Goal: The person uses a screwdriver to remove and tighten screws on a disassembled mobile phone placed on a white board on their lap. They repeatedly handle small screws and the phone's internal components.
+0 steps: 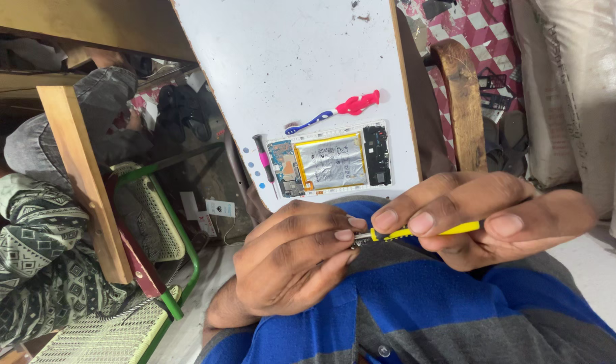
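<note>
My right hand [476,216] grips a thin yellow screwdriver [426,231] by its handle, held level above my blue and grey striped shirt [422,303]. My left hand [291,259] pinches the screwdriver's metal tip end with thumb and fingers; whether a small part sits there I cannot tell. Just beyond both hands, an opened phone [328,162] lies on the white table [301,54], its silver battery and circuit boards exposed.
Left of the phone lies a black and pink screwdriver [264,162]; above it, a blue pry tool [309,123] and a pink one [357,103]. Another person in patterned clothes [31,256] sits at left by a green-framed chair [153,216]. Sandals [510,138] and sacks lie right.
</note>
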